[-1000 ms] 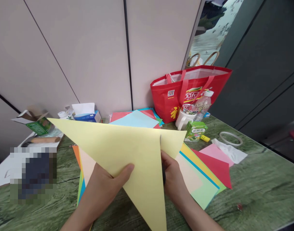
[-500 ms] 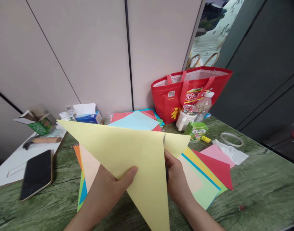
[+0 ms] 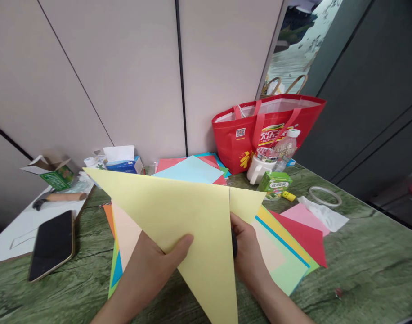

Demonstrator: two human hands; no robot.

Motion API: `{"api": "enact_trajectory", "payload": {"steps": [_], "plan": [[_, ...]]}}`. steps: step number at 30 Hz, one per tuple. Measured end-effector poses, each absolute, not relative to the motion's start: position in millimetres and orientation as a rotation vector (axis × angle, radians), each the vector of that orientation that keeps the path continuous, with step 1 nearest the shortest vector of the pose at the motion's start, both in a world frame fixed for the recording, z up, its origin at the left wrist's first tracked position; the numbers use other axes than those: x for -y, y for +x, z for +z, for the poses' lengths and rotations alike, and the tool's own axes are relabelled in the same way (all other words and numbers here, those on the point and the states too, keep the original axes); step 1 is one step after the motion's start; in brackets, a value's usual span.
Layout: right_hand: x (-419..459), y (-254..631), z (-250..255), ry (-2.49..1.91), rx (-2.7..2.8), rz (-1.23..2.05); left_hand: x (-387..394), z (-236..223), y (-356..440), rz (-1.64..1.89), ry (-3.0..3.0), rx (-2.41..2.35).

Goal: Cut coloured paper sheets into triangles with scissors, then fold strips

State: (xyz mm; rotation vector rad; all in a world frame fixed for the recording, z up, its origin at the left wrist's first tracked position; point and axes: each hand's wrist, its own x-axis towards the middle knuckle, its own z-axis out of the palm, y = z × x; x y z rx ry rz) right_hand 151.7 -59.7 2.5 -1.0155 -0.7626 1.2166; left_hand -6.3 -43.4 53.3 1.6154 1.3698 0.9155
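A pale yellow folded paper [image 3: 192, 211] stands raised in front of me, its long corner pointing left and another corner hanging down. My left hand [image 3: 155, 256] grips its lower left edge, thumb pressed flat on the near face and the other fingers behind. On the right, my right hand [image 3: 244, 243] is closed round the dark handle of scissors [image 3: 235, 243], mostly hidden behind the paper. Above that hand a narrow cut runs down from the top edge, parting a smaller yellow flap [image 3: 246, 202] on the right from the larger piece.
Coloured sheets [image 3: 287, 270] lie fanned under my hands on the green table [image 3: 371, 261]. Behind stand a red bag [image 3: 233, 139], a white mug [image 3: 255, 171], a bottle [image 3: 286, 148] and a green carton [image 3: 275, 184]. To the left are a phone [image 3: 52, 245] and a hammer [image 3: 64, 196].
The gap at the top of the cut has narrowed to a thin line, and the right flap sits slightly lower. Both hands stay almost in place.
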Motion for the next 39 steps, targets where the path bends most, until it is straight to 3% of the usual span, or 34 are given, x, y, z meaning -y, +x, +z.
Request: {"api": "enact_trajectory", "payload": {"steps": [17, 25, 33, 39], "plan": [[56.5, 158.1, -3.8, -1.088, 0.860, 1.119, 43.5, 52.8, -7.0, 0.865, 1.574, -1.301], [53.6, 155.5, -11.2, -1.167, 0.962, 1.010, 26.3, 43.5, -7.3, 1.008, 1.388, -1.282], [50.7, 156.2, -24.7, -1.342, 1.419, 0.776, -28.3, 2.3, -51.1, 1.218, 1.320, -1.420], [50.5, 157.3, -26.7, -1.783, 1.916, 0.505, -62.3, -26.0, -93.8, 1.107, 1.415, -1.806]]}}
